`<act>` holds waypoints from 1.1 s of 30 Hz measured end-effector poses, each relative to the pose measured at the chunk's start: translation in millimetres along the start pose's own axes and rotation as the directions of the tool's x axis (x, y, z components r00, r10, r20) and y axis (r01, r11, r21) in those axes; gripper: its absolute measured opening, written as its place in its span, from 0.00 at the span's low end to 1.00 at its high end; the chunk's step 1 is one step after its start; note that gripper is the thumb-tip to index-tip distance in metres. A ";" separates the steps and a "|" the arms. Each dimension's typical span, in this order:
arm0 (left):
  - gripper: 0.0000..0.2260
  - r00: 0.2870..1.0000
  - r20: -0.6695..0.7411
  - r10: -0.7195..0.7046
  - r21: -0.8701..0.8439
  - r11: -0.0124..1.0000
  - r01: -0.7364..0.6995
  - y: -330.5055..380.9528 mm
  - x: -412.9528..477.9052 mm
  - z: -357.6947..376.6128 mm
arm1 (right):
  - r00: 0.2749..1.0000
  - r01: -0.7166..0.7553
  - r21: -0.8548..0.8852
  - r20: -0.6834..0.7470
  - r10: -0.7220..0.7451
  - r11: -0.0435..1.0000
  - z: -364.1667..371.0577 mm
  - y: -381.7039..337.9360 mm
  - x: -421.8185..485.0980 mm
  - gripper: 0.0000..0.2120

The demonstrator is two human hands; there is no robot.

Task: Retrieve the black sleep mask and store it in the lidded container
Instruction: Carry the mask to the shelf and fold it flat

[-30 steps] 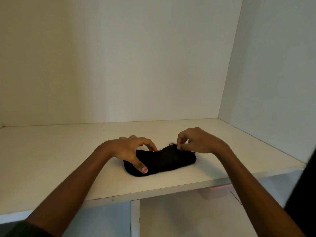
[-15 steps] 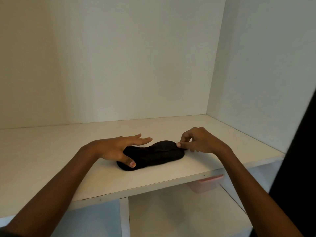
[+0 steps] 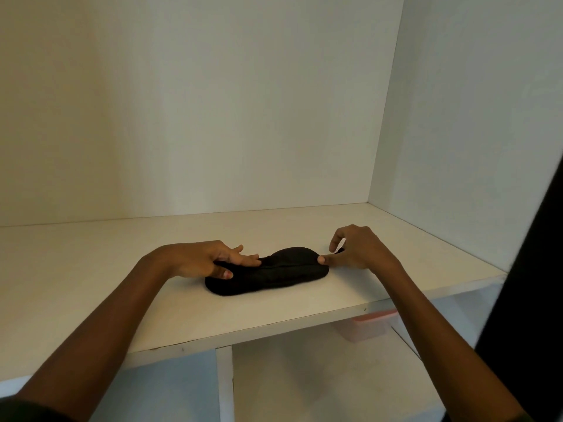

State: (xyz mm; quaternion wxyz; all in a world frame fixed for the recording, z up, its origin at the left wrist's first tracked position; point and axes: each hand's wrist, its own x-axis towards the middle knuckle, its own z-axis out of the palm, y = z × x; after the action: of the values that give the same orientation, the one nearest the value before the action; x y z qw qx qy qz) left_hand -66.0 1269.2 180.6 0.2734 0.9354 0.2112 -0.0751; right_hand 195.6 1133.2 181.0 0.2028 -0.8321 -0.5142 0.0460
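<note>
The black sleep mask (image 3: 274,271) lies flat on the white shelf (image 3: 91,269), near its front edge. My left hand (image 3: 201,260) is on the mask's left end, fingers spread over the top and thumb under the edge. My right hand (image 3: 356,251) is at the right end, with the thumb tip against the mask and the index finger curled just above. A bit of black strap shows between them. A translucent container with a pink lid (image 3: 370,325) stands in the compartment below the shelf, mostly hidden by the shelf's front edge.
The shelf is a white alcove, with a back wall (image 3: 213,117) and a right side wall (image 3: 472,147). A vertical divider (image 3: 224,385) splits the space below. A dark panel edge (image 3: 533,284) runs down the far right.
My left hand has flattened onto the mask's left end and closed its thumb under the edge. My right hand slid to the mask's right tip. The view shifted slightly.
</note>
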 end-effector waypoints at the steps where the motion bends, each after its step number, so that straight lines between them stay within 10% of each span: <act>1: 0.26 1.000 -0.004 0.002 -0.006 1.000 -0.002 -0.7 0.4 0.1 | 1.000 0.000 0.030 -0.003 0.000 1.000 -1.2 -3.4 -0.9 0.21; 27: 0.23 0.995 -0.078 -0.066 -0.012 0.998 0.065 5.2 -7.7 -6.3 | 1.000 -0.012 -0.089 -0.002 0.012 0.996 2.6 -47.7 -4.2 0.14; 33: 0.27 0.927 -0.341 -0.154 0.135 0.968 0.210 58.8 -0.6 19.1 | 0.997 -0.057 -0.109 -0.051 0.052 0.992 7.5 -39.7 -9.9 0.20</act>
State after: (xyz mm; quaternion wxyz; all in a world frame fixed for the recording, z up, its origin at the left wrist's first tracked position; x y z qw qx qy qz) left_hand -41.3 1213.9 193.0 0.1461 0.9308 0.3327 0.0390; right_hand 155.7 1142.2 188.1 0.1674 -0.8567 -0.4878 0.0028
